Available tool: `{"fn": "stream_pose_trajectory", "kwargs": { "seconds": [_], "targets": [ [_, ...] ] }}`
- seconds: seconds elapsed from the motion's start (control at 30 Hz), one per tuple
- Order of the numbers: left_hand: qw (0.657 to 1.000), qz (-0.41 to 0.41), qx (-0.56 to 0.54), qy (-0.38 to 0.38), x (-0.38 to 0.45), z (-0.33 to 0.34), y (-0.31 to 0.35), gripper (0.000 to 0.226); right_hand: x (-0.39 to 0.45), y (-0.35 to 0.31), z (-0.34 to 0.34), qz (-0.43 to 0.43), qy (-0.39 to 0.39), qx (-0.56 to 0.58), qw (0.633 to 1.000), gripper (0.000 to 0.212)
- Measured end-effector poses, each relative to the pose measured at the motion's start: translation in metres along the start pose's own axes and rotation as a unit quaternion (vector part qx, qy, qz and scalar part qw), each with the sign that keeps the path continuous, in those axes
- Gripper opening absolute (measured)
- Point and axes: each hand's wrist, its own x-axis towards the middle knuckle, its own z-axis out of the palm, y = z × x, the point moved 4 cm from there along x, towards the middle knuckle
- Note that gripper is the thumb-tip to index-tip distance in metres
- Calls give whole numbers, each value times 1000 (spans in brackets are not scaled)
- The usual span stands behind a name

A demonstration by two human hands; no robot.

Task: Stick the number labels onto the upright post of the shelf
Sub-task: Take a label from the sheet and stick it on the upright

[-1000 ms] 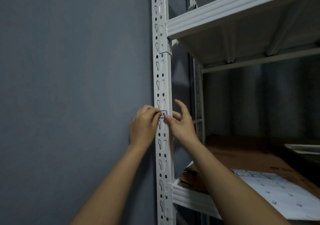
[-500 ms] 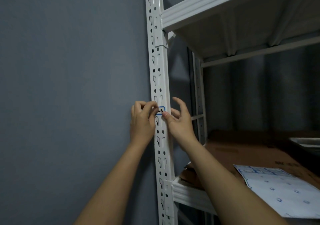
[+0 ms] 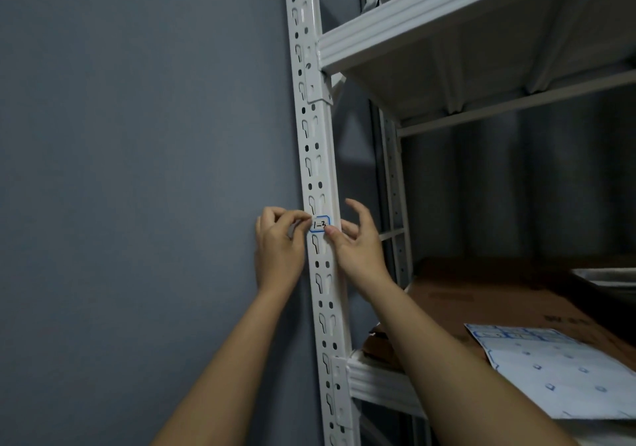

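**A:** You're holding the label [image 3: 319,224] against the front face of the upright post [image 3: 318,156], about midway between the upper shelf [image 3: 447,15] and the lower one [image 3: 378,377]. Your left hand [image 3: 278,246] is pinching its left edge with curled fingertips, and your right hand [image 3: 358,246] is pressing a fingertip at its lower right corner while the other fingers are spreading loose.

**B:** So what's likely to be going wrong for you here?

**A:** I'd judge the slots are your main trouble. The label is sitting right between two keyhole slots on the post, and its edges are coming close to them. Wherever it's bridging a hole, it isn't gripping anything and could lift.

**B:** And the tilt?

**A:** You're anchoring only one corner with your right hand, so if your left hand is tugging while you smooth, the label could be pivoting and setting crooked, or trapping a crease.

**B:** Anything beside the post?

**A:** The label sheet [image 3: 557,370] is lying on cardboard [image 3: 481,290] to the right of the post, overhanging toward you; your right forearm could be brushing it off.
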Motion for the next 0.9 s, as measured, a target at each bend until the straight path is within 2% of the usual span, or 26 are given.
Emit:
{"fn": "stream_pose_trajectory", "kwargs": {
  "seconds": [0.33, 0.53, 0.73, 0.9],
  "targets": [
    [1000, -10, -8, -21, -5, 8, -7, 7, -2, 1, 1, -10, 1, 14, 1000, 53],
    [997, 4, 50, -56, -9, 16, -3, 10, -3, 1, 3, -21, 7, -7, 1000, 48],
    [999, -37, -23, 22, -10, 6, -7, 6, -1, 1, 2, -28, -2, -4, 1000, 46],
    [999, -16, -37, 15, -9, 5, -8, 6, 0, 5, 1, -23, -2, -7, 1000, 46]
  ]
}}
